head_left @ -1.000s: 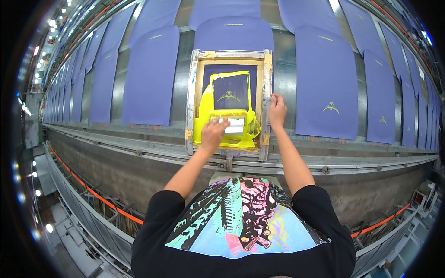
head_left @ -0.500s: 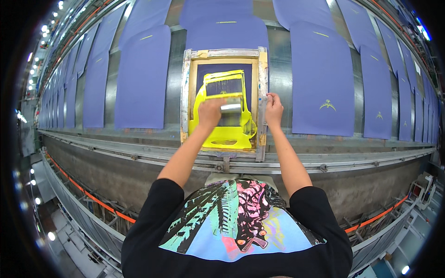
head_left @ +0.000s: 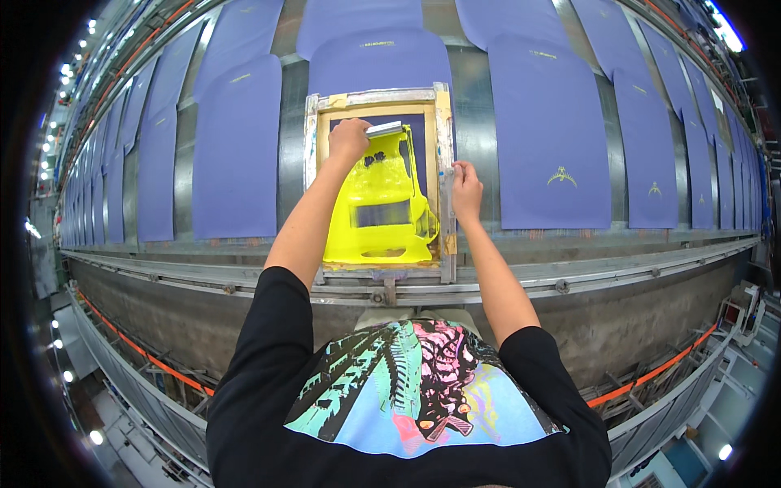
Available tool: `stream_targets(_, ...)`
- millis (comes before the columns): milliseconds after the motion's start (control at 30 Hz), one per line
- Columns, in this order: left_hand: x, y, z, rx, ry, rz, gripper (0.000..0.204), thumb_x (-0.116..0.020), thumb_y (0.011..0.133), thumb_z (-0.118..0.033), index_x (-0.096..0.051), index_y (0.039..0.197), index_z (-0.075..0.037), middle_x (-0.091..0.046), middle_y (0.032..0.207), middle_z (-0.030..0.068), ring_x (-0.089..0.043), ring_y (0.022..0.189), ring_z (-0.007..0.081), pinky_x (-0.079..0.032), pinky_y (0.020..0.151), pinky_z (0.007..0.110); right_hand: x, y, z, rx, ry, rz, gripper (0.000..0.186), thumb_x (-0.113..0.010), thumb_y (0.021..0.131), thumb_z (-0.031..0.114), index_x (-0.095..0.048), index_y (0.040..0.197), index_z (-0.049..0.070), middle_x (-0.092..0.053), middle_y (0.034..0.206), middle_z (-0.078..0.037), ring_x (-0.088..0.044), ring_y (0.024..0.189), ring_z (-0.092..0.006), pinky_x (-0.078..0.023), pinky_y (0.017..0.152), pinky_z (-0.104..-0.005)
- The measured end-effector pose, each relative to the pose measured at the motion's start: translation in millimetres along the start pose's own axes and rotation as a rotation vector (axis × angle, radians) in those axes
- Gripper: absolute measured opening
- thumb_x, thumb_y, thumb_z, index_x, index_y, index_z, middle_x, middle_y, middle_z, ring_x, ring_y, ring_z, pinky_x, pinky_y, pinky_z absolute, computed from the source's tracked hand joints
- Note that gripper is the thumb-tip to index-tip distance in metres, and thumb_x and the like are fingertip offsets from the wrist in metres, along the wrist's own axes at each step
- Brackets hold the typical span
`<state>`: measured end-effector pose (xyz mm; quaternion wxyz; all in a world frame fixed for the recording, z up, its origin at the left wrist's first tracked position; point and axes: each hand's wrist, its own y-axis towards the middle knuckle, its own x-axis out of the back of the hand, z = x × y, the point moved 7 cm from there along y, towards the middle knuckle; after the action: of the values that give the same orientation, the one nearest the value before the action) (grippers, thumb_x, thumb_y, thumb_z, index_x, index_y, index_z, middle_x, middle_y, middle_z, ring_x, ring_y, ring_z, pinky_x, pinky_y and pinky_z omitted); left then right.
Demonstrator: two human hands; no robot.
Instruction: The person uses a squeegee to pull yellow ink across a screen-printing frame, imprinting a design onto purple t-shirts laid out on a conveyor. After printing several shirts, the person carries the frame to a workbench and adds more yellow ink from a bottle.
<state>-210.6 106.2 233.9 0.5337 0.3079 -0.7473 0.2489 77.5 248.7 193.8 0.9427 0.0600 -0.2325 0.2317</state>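
Observation:
A screen printing frame (head_left: 444, 122) lies on the long table in front of me, with bright yellow ink (head_left: 370, 184) spread over its mesh. At the far end of the mesh my left hand (head_left: 350, 141) is closed around a squeegee (head_left: 385, 129); the hand covers the squeegee's left part. Beside the frame's right edge, my right hand (head_left: 467, 193) has its fingers pinched at the metal rail. Under the frame lies a blue-purple fabric panel (head_left: 378, 65), whose upper part shows beyond the frame.
More fabric panels lie in rows to both sides, such as one on the right (head_left: 547, 138) with a small yellow print and one on the left (head_left: 236, 154). A metal rail (head_left: 521, 286) runs along the table's near edge. Orange strips (head_left: 651, 374) curve lower down.
My left hand has pushed the squeegee away from me to the far end of the mesh, leaving yellow ink across it. My right hand stays at the frame's right edge.

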Motion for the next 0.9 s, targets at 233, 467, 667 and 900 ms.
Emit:
stream_targets(233,-45,-108,-43,-0.169,-0.082,-0.124,0.038,-0.065,0.078,-0.002,-0.081,0.103,-0.025,-0.077,0.097,0.0061,-0.074,0.085,0.0294,-0.059,0.075,0.043,13,24,-23,0.015,-0.002,-0.011,0.020,-0.058,0.103,0.023,-0.070,0.107,0.007,-0.063,0.069,-0.015,-0.063,0.064,-0.0289,-0.048,0.064,-0.0436)
stream_targets(467,-96,-189,-106,-0.358,-0.215,-0.089,0.040,-0.070,0.076,0.001,-0.076,0.112,-0.017,-0.075,0.119,0.0019,-0.072,0.108,0.0255,-0.057,0.089,0.041,53,62,-119,0.002,0.016,-0.037,0.019,-0.060,0.103,0.023,-0.071,0.107,0.008,-0.056,0.066,-0.004,-0.055,0.059,-0.0153,-0.043,0.058,-0.0369)
stream_targets(667,-90,-199,-131,-0.366,-0.320,-0.080,0.048,-0.071,0.074,0.001,-0.074,0.118,-0.016,-0.073,0.124,0.0031,-0.069,0.115,0.0281,-0.056,0.093,0.040,93,63,-56,0.016,-0.132,-0.108,0.018,-0.059,0.103,0.021,-0.070,0.107,0.006,-0.057,0.064,-0.008,-0.053,0.059,-0.0186,-0.043,0.060,-0.0387)
stream_targets(900,-56,-175,-68,-0.205,-0.368,-0.039,0.040,-0.068,0.076,-0.001,-0.076,0.112,-0.014,-0.076,0.117,0.0031,-0.071,0.109,0.0240,-0.056,0.090,0.042,15,51,-29,0.008,0.012,0.004,0.018,-0.058,0.104,0.019,-0.069,0.108,0.006,-0.052,0.061,-0.006,-0.048,0.054,-0.0141,-0.038,0.053,-0.0373)
